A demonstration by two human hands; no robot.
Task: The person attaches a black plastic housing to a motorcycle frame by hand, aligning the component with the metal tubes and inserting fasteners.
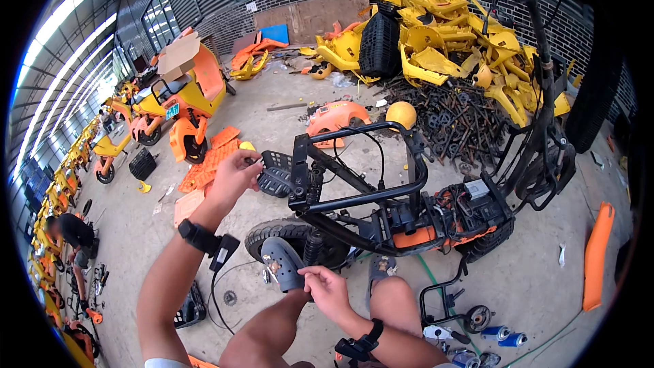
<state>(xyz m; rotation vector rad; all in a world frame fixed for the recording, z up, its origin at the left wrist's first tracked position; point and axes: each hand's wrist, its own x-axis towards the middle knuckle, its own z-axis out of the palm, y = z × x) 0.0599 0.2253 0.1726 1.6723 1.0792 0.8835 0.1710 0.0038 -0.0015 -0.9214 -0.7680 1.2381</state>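
A stripped scooter frame (368, 197) of black tubes stands in front of me, its rear wheel (262, 235) beside my shoe. My left hand (235, 178) is raised left of the frame's rear end, fingertips pinched together at a small item too tiny to name. A black perforated plastic basket (276, 174) lies on the floor just beyond those fingers. Lower down, my right hand (329, 291) is by the lower end of the rear shock absorber (313, 249), near my grey clog (281, 264). Its thumb and fingers are drawn together; whatever they hold cannot be made out.
Yellow body panels (436, 48) are heaped by the brick wall, above a pile of dark metal parts (456, 119). Orange panels (211, 160) lie beyond my left hand. Spray cans (495, 333) and a small-wheeled stand (453, 313) are at right. Another person (76, 232) bends among scooters at left.
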